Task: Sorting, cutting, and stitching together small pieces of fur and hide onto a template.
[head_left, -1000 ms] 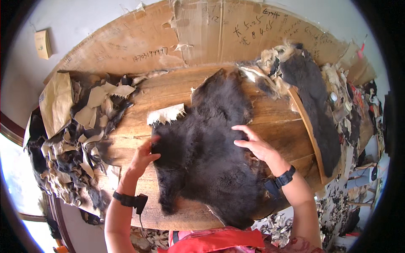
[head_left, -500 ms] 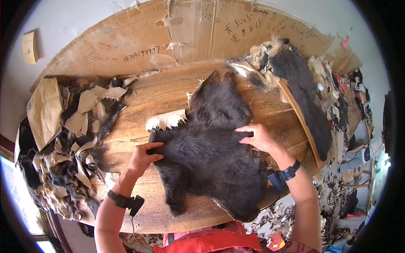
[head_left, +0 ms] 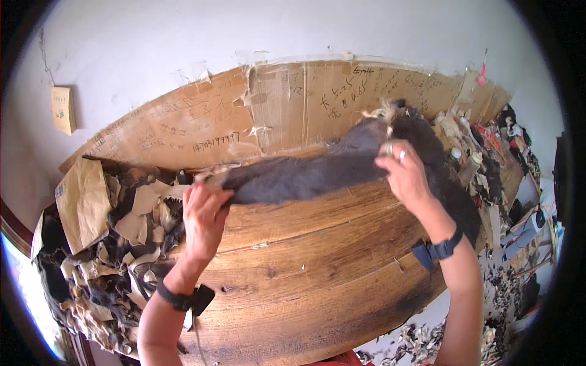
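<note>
- My left hand (head_left: 206,216) is clenched on the left end of the dark fur pelt (head_left: 305,177), just beside a pale, ragged patch.
- My right hand (head_left: 408,177) has its fingers curled at the pelt's right end and appears to grasp it, though blur hides the exact pinch.
- The pelt stretches between my two hands as a long band across the far part of the wooden table (head_left: 305,268), near the cardboard (head_left: 281,110).
- Between the band and the table's curved near edge I have a wide stretch of wood, dotted with a few tiny bits.
- On my left, room ends at a heap of hide scraps (head_left: 104,274), close to my left hand and wrist.
- On my right, a dark furry mass (head_left: 452,183) lies behind my right hand; I cannot tell where my pelt's fur stops and that begins.
- The pelt looks soft, short-haired and grey-black; the scraps are curled, jagged, part cream leather, part dark hair.
- A creased sheet of brown paper (head_left: 82,201) leans on the heap.
- The planks are brown, grained and seamed.
- The taped cardboard, covered in handwriting, stands against a white wall (head_left: 274,30), where a small yellowish pad (head_left: 62,110) hangs.
- More scraps litter the floor (head_left: 421,341), lower right.
</note>
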The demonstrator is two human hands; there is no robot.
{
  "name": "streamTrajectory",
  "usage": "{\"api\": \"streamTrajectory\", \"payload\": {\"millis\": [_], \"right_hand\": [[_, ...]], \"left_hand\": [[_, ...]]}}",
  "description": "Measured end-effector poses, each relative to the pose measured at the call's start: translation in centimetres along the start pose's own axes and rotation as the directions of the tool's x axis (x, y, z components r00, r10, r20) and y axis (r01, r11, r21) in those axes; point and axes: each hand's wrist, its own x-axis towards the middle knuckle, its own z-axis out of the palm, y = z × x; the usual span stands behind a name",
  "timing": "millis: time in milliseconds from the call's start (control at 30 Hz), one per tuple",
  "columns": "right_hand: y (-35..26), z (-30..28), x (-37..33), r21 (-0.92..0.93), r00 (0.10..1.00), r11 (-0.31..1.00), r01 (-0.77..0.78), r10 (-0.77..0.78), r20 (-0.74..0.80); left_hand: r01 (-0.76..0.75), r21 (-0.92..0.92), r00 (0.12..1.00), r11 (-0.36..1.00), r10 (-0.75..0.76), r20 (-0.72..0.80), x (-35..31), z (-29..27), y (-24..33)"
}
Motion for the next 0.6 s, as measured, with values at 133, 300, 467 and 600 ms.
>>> {"api": "streamTrajectory", "payload": {"millis": [133,300,467,600], "right_hand": [[-4.3,2.4,-9.3,0.166,0.979,0.981,-0.095,0.062,0.192],[-10.4,5.0,-18.3,0.298,0.869,0.919,-0.258,0.086,0.487],[-14.0,8.3,-15.9,0.404,0.942,0.877,-0.259,0.137,0.306],[-17.9,12.1,-10.8,0.311,0.885,0.923,-0.225,0.060,0.462]], "left_hand": [[-0.113,-0.020,0.979,0.993,0.115,0.167,-8.6,-0.6,0.7],[0.255,-0.120,0.767,0.959,-0.125,0.630,-18.8,0.2,2.4],[0.541,-0.176,0.743,0.822,-0.370,0.557,-16.9,2.5,2.9],[0.276,-0.100,0.831,0.956,-0.184,0.525,-13.6,8.9,7.2]]}}
